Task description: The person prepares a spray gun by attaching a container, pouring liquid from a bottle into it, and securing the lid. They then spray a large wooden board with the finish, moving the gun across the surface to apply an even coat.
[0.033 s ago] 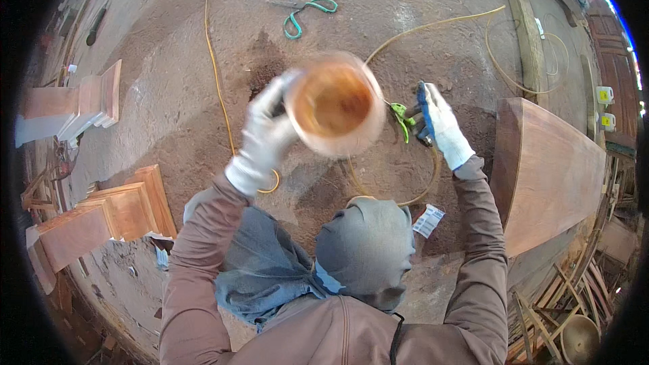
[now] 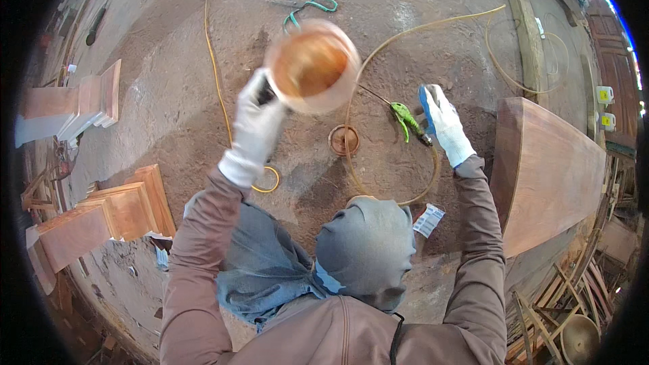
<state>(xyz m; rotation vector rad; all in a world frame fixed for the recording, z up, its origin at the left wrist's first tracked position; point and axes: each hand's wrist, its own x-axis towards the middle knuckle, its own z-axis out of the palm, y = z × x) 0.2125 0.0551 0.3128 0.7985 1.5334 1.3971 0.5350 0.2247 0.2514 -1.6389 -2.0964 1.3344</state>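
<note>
The left hand (image 2: 257, 118), in a pale knitted glove, is closed on the near left side of a round vessel (image 2: 312, 67), which is held off the ground (image 2: 385, 182), left of its middle and toward the far edge. Motion blurs the vessel; its wall is pale and smooth-looking, its inside streaked orange-brown. A dark patch shows between the gloved fingers, too unclear to name.

The right hand (image 2: 444, 125) is raised with fingers extended and close together, the white knit on its back and a blue coating on its palm side; nothing shows in its grasp. Just left of it lies a bright green pistol-shaped tool (image 2: 403, 117) with a thin metal nozzle angled up and left, and a translucent yellowish hose (image 2: 433, 174) curving from its base.

On the rough, dusty brown ground, below the vessel, sits a shallow round reddish-brown dish (image 2: 332, 145), the hose crossing it in view. Farther off, teal-handled scissors (image 2: 320, 4) are partly hidden behind the vessel. A crinkled white packet (image 2: 428, 220) lies near the right forearm.

Along the ground's left edge stand flat reddish-brown wooden pieces (image 2: 128, 206), stacked in steps; by its right edge, a large tapering wooden block (image 2: 558, 179) shows smooth, grained faces beside a rough squared beam (image 2: 524, 34).
</note>
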